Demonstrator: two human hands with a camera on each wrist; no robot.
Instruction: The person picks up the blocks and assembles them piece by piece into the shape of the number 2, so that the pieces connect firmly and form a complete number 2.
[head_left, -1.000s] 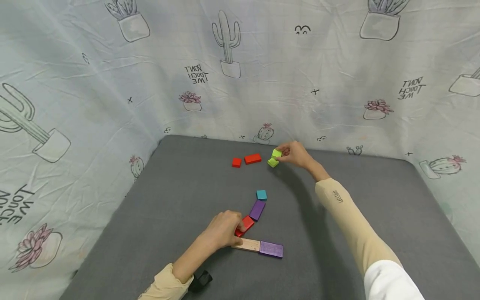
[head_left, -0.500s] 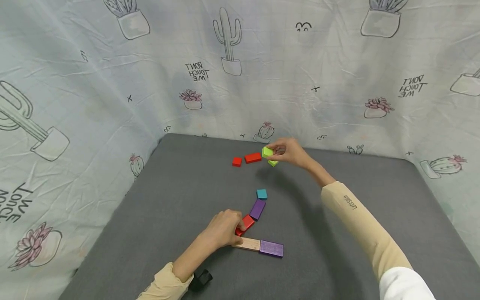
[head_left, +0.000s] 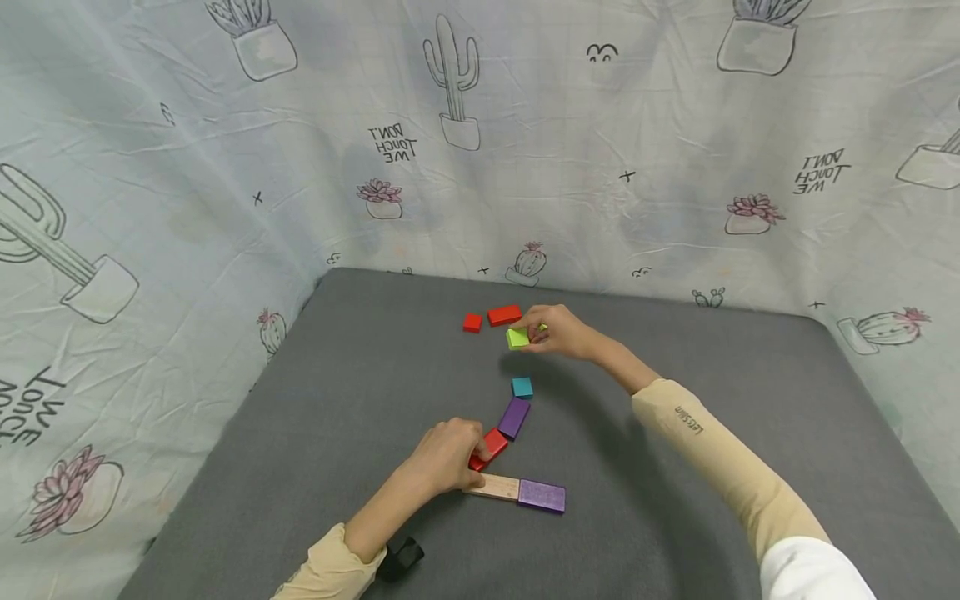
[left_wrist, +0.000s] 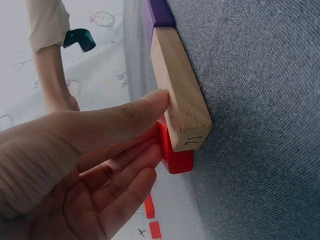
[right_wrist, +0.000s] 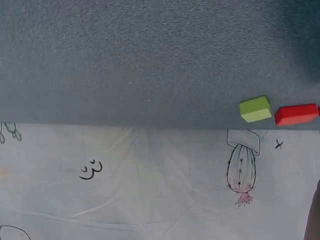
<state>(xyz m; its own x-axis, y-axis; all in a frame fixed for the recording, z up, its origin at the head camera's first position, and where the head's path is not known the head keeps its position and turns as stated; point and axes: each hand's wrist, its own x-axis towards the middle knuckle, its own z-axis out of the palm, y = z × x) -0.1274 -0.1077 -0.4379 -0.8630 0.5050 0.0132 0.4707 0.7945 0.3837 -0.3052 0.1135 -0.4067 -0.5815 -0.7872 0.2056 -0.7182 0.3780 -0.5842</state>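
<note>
My right hand (head_left: 558,332) pinches a light green block (head_left: 517,338) above the table, beyond a teal block (head_left: 522,387). Another green block (right_wrist: 255,109) lies on the cloth, mostly hidden behind that hand in the head view. My left hand (head_left: 445,457) rests low at the near blocks: its thumb touches the wooden block (left_wrist: 182,87), and its fingers, fairly straight, reach the red block (left_wrist: 180,161) beside it. A purple block (head_left: 542,496) adjoins the wooden one's right end; a second purple block (head_left: 514,417) stretches from the red block toward the teal one.
Two red blocks, a longer one (head_left: 505,315) and a smaller one (head_left: 472,322), lie near the back edge of the grey table (head_left: 360,358). A black object (head_left: 401,559) is by the left sleeve. Printed cloth hangs behind and at both sides.
My right hand has lifted the green block off the spot by the other green one and carried it left, then nearer toward the teal block. My left hand has stayed in place.
</note>
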